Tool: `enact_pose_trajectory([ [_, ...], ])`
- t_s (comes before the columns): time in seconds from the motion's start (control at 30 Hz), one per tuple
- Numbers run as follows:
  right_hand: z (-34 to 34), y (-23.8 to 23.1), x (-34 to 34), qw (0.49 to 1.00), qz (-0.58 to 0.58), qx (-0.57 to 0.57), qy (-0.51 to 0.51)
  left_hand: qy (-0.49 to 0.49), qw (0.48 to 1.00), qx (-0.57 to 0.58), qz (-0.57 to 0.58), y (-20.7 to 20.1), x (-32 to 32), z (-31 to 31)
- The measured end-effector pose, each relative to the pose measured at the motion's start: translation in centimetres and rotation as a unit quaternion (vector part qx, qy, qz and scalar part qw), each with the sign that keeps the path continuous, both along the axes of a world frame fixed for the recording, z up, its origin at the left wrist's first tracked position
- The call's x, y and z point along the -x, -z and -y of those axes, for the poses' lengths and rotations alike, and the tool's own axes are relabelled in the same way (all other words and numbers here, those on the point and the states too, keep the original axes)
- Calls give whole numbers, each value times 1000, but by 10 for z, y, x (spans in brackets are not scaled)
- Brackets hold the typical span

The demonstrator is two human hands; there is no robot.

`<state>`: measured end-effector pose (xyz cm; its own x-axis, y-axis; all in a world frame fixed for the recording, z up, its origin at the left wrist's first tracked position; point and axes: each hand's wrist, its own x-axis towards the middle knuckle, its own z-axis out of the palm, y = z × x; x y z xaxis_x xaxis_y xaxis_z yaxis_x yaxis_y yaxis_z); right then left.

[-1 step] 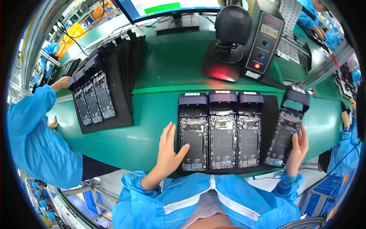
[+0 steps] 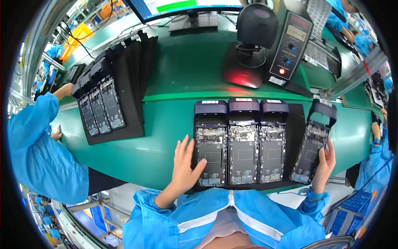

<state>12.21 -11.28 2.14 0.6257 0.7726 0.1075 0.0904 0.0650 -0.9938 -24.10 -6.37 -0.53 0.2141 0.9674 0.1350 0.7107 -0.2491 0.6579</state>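
Three opened handheld terminals, the left one point(image 2: 212, 156), the middle one point(image 2: 243, 155) and the right one point(image 2: 272, 154), lie side by side on a black foam mat point(image 2: 294, 124). Each shows dark inner boards and has a thick purple-black head at the far end. My left hand point(image 2: 182, 169) is open, fingers spread, close beside the left terminal; the thumb is near its edge. In my right hand point(image 2: 325, 166) is a similar terminal point(image 2: 309, 151), gripped along its right side. It leans to the right, partly over the mat's right edge.
Behind the mat stand a black scanner point(image 2: 255, 27) on a stand, a grey control box point(image 2: 291, 45) with a red light, and a monitor point(image 2: 182, 8). At left, a co-worker's hand point(image 2: 64, 90) touches more terminals point(image 2: 99, 106) on stacked black mats.
The held terminal and my right hand have shifted very slightly, with the terminal's head a little lower. My left hand's fingers have spread slightly.
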Motion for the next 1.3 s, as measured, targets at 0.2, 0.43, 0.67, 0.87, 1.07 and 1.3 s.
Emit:
enact_pose_trajectory([
  [0.2, -3, 47, -8, 993, 9, 121, -6, 8, 999, 26, -41, 9, 0, 3],
  [0.43, -19, 33, 0, 989, -4, 126, -74, 28, 999, 3, -26, 8, -2, -6],
  [0.67, -30, 49, -4, 990, 69, 24, -119, 31, 999, 12, -16, 9, -1, -12],
  [0.87, -27, 63, -27, 998, -33, 31, -52, 18, 999, 35, 32, 7, 0, -16],
  [1.07, -27, 68, -33, 998, -14, 31, -45, 95, 992, -62, -56, 10, -5, -15],
  [1.3, -30, 67, -30, 998, -4, 23, -52, 101, 991, -3, -83, 7, -7, -16],
])
